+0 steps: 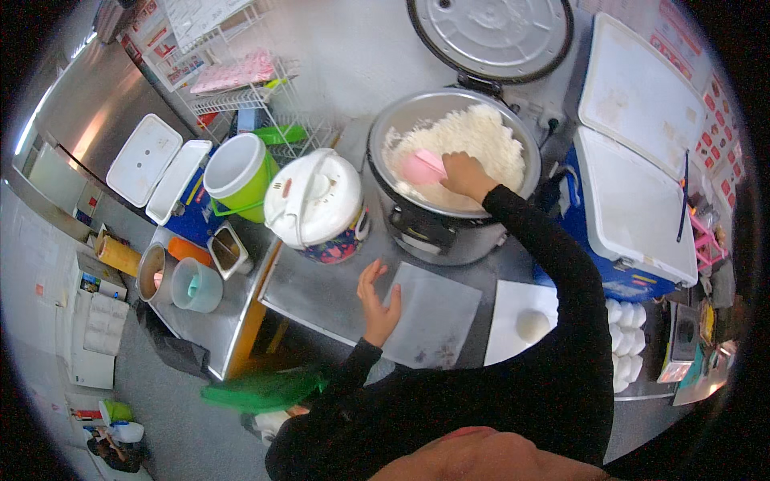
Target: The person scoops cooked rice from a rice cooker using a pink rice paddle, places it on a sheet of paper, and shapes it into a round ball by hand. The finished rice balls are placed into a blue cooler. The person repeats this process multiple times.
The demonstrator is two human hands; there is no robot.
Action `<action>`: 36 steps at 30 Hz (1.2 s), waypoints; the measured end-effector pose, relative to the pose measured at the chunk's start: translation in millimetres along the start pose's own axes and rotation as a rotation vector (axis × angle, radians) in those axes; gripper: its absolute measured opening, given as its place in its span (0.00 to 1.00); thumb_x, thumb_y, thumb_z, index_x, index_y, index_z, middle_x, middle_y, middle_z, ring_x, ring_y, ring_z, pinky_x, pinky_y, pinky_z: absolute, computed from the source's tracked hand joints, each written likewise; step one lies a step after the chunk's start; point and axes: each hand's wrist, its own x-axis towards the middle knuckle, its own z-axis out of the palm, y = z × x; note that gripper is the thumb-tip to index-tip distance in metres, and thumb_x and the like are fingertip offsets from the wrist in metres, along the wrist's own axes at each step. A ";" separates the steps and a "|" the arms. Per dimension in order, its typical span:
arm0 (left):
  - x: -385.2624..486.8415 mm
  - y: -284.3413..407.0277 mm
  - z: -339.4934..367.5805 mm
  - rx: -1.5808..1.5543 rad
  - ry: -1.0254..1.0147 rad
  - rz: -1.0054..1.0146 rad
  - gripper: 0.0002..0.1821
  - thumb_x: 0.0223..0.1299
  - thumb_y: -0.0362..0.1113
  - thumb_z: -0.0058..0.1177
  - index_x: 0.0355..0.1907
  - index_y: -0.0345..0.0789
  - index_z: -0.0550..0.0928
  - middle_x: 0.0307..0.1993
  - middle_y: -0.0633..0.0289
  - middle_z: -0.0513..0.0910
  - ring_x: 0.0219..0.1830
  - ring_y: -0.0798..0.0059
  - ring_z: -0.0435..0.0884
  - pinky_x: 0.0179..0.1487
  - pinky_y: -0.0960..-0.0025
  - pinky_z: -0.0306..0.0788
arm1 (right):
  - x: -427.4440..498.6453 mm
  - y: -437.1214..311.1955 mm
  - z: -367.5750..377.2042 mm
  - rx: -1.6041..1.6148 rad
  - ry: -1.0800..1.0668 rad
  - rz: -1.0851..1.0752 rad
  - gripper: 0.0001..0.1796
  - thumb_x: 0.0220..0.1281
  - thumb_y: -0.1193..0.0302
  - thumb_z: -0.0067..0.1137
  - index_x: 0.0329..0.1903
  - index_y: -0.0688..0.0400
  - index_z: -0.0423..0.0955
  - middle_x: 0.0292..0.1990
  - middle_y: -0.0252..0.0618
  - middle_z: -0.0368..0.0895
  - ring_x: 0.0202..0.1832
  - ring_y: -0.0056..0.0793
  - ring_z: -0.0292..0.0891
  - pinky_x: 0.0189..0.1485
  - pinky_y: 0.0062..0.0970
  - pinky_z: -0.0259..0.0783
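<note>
My right hand grips the handle of a pink plastic scoop. The scoop rests in cooked white rice heaped inside a large rice cooker, whose round metal lid is tipped up behind it. My left hand is empty with its fingers apart, palm turned toward a translucent plastic sheet on the steel counter. Right of that sheet, a white sheet carries a round whitish object, partly beside my dark sleeve.
Left of the cooker stand a white-lidded insulated pot and a green bucket. An open blue cooler flanks its right, with several white rounded packs nearby. A blurred green object is low left. Another person is farther off.
</note>
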 end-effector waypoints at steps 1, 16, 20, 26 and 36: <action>8.1 -3.7 -11.8 0.011 0.002 -0.012 0.30 0.52 0.28 0.54 0.60 0.32 0.64 0.53 0.53 0.70 0.55 0.64 0.70 0.61 0.61 0.51 | 12.8 -2.1 18.0 -0.048 -0.032 0.012 0.10 0.52 0.67 0.55 0.35 0.59 0.71 0.28 0.42 0.76 0.35 0.42 0.77 0.37 0.40 0.73; 106.8 -29.6 0.9 -0.339 -0.292 0.031 0.56 0.44 0.39 0.68 0.67 0.28 0.43 0.67 0.45 0.46 0.69 0.54 0.46 0.70 0.59 0.41 | 54.3 82.0 -53.3 -0.764 0.208 0.371 0.25 0.55 0.73 0.49 0.57 0.69 0.63 0.21 0.36 0.77 0.22 0.28 0.77 0.22 0.25 0.74; 115.1 -39.8 20.0 -0.383 -0.432 0.075 0.66 0.41 0.45 0.70 0.67 0.30 0.30 0.68 0.42 0.33 0.71 0.53 0.33 0.71 0.58 0.34 | 57.2 67.7 -28.6 -0.697 0.143 0.324 0.24 0.55 0.75 0.48 0.56 0.70 0.64 0.22 0.41 0.79 0.24 0.31 0.79 0.22 0.27 0.73; 113.9 -48.8 22.0 -0.281 -0.520 0.019 0.73 0.38 0.48 0.71 0.65 0.33 0.21 0.68 0.49 0.25 0.71 0.59 0.32 0.71 0.56 0.40 | 71.6 39.5 -9.8 -0.416 -0.065 0.346 0.28 0.56 0.75 0.46 0.59 0.74 0.57 0.23 0.47 0.79 0.27 0.37 0.80 0.25 0.33 0.74; 108.2 -53.7 24.9 -0.256 -0.467 0.074 0.68 0.40 0.55 0.67 0.68 0.35 0.29 0.67 0.36 0.25 0.71 0.43 0.27 0.63 0.36 0.22 | 47.3 -27.2 5.4 -0.106 -0.367 0.110 0.31 0.53 0.75 0.47 0.60 0.73 0.55 0.23 0.49 0.78 0.25 0.43 0.78 0.26 0.37 0.73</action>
